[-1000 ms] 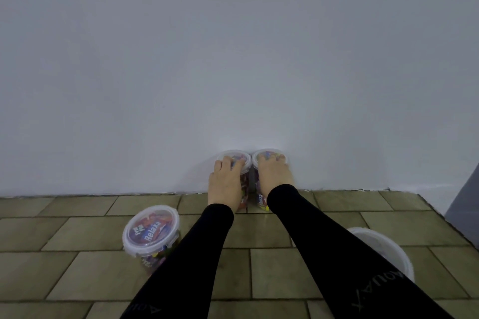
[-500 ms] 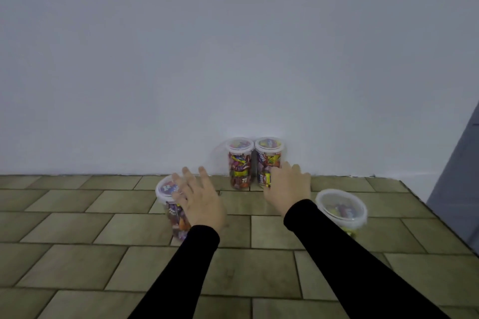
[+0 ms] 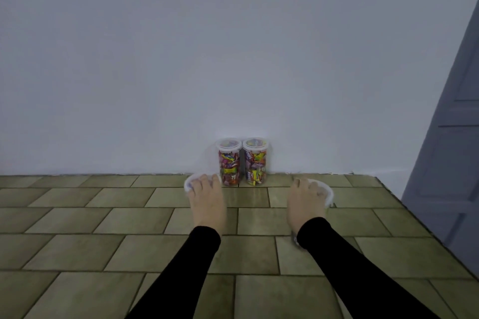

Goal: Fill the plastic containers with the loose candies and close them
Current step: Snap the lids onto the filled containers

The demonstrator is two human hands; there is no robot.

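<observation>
Two tubs (image 3: 241, 162) full of candy, lids on, side by side and touching, right against the wall (image 3: 181, 59). Left hand (image 3: 206, 202) on top of a third tub (image 3: 188, 184), just left of that pair, fingers bent down over the lid edge. Right hand (image 3: 305, 202) on top of a fourth tub (image 3: 327, 193), off to the right, fingers curled over its lid too. Both tubs mostly hidden under the hands. Black sleeves (image 3: 186, 267) over a tile floor (image 3: 77, 241). Grey door (image 3: 451, 137) at far right.
</observation>
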